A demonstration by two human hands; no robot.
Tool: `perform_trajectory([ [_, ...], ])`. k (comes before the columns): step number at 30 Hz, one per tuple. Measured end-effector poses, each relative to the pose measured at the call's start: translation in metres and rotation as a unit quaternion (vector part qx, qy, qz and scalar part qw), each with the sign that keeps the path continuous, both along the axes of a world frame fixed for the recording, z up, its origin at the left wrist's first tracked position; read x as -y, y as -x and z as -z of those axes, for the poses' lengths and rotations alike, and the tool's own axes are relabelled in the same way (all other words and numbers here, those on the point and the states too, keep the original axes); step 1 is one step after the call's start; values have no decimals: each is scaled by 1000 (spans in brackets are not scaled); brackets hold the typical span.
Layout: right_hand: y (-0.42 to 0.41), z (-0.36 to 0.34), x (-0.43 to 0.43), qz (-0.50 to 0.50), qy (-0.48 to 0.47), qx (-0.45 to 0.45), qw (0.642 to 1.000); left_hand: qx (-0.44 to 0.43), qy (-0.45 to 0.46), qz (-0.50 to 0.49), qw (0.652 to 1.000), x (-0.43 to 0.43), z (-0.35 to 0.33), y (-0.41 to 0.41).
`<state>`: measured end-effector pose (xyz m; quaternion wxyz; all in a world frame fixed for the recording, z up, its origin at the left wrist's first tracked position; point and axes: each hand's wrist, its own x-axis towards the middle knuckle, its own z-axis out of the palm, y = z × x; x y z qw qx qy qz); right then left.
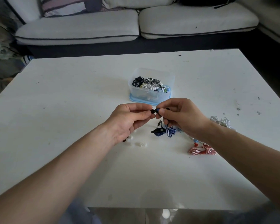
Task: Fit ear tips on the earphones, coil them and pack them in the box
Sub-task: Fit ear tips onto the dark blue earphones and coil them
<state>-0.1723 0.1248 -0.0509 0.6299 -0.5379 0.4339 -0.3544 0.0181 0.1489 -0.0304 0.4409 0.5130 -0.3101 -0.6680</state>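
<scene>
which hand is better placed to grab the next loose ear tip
Probably left. The loose white ear tips lie close by the left hand, which pinches a black ear tip; the right hand is farther off and grips the blue earbud.

both my forearms reach forward and angle inward. my left grip (128,122) and right grip (183,118) meet at the fingertips, thumbs and forefingers pinched, other fingers curled.

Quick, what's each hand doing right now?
Left hand: fingers pinch a black ear tip.
Right hand: fingers pinch the blue earbud.
</scene>
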Motion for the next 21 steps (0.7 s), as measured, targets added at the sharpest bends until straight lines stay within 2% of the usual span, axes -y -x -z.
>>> perform_trajectory([
  [11,1,-1,2,-6,4,-25,1000,66,37,49,996,2,2,-3],
  [21,4,-3,2,-28,-13,-16,999,64,40,68,995,1,2,-2],
])
